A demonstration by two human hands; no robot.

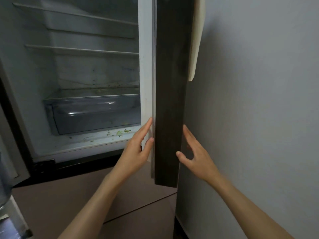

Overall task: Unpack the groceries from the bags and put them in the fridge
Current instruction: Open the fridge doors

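Open white fridge [96, 69], interior bare: white wire-edged shelves [81, 50] along the back wall carrying nothing, no groceries on any level. Early in the task by the look of it, with the door only just being handled and every item yet to go in.

Grey fridge door [250, 100] swung out to the right, seen almost edge-on, its dark brown side edge [170, 94] running top to bottom through the middle of the view, with a cream curved handle [196, 42] near the top of the door's front face. White rubber gasket [151, 66] along the inner edge of the door.

Clear plastic crisper drawer [96, 114] closed at the bottom of the fridge, seemingly empty. Green and brown crumbs [120, 132] scattered on the fridge floor at its front edge, just before the drawer.

No bags and no groceries in view; position impossible to tell from here. Pinkish-brown tiled floor [86, 204] below the fridge.

Left hand [138, 149] released, fingers straight, flat against the gasket side of the door near its lower edge. Right hand [195, 152] likewise released, fingers extended, thumb touching the dark edge, palm towards the door's grey outer face. Nothing grasped by either.
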